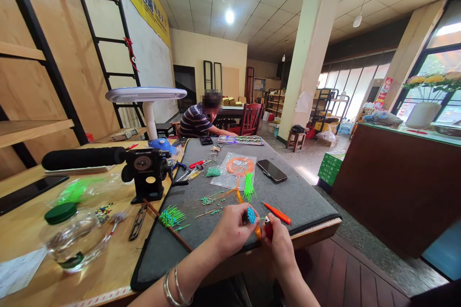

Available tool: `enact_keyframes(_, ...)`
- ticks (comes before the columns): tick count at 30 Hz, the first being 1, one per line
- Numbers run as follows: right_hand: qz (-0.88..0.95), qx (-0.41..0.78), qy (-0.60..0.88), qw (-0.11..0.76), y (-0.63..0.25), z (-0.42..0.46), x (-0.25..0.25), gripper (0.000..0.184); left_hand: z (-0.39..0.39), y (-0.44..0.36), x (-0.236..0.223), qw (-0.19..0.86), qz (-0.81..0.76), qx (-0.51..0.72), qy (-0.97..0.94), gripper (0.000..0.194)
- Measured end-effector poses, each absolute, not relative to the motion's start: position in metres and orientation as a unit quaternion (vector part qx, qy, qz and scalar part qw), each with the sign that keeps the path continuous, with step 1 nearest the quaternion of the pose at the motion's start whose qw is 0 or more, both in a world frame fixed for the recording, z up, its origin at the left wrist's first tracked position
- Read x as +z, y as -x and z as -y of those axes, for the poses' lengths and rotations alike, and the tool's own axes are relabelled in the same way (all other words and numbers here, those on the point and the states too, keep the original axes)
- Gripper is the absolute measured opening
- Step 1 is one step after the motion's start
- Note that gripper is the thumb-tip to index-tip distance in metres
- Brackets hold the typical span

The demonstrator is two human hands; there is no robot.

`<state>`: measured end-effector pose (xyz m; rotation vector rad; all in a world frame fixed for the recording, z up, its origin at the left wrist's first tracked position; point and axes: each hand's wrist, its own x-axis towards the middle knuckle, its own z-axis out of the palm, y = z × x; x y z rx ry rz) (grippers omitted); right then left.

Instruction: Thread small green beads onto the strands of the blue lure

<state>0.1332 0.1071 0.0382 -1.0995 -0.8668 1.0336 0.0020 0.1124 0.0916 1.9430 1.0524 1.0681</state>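
Blue bead cluster (251, 216) sat in left hand (232, 230), above near edge of bench (118, 264). Looked light; beads probably smooth, slippery, easily shed. Best pinched just below head. Left fingers closed snugly round it. Right hand (280, 244): fingers wrapped round red lighter (268, 229), beside orange thread (258, 232).

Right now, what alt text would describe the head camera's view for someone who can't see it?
A person's left hand holds a blue-tipped bundle, the right hand what looks like a red lighter, at the near edge of a grey mat. Green strands, a phone and an orange tool lie on it; another person leans forward beyond.
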Motion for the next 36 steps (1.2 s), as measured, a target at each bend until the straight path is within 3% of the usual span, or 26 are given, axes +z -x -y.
enact_keyframes(5,0.315,0.524,0.478,0.631,-0.132,-0.102,0.042,0.038,-0.114,-0.001,0.089,0.350,-0.402,0.411,-0.740,0.014)
enact_keyframes(8,0.376,0.495,0.501,0.602,-0.143,-0.101,0.046,0.049,-0.114,0.000,0.090,0.371,-0.401,0.409,-0.731,0.015)
enact_keyframes(12,0.512,0.317,0.556,0.573,-0.180,-0.113,0.048,0.057,-0.111,0.002,0.092,0.399,-0.405,0.410,-0.713,0.016)
enact_keyframes(15,0.583,0.133,0.609,0.521,-0.215,-0.131,0.045,0.046,-0.109,0.006,0.093,0.428,-0.407,0.414,-0.692,0.017)
enact_keyframes(19,0.631,-0.027,0.644,0.432,-0.244,-0.154,0.035,0.037,-0.108,0.011,0.096,0.470,-0.409,0.411,-0.666,0.017)
enact_keyframes(27,0.703,-0.145,0.605,0.343,-0.258,-0.169,0.018,0.045,-0.107,0.018,0.105,0.547,-0.390,0.399,-0.624,0.016)
enact_keyframes(31,0.696,-0.152,0.586,0.385,-0.255,-0.160,0.026,0.042,-0.109,0.018,0.101,0.543,-0.398,0.415,-0.613,0.016)
enact_keyframes(36,0.755,-0.126,0.465,0.445,-0.211,-0.125,0.055,0.026,-0.110,0.015,0.098,0.475,-0.449,0.415,-0.633,0.018)
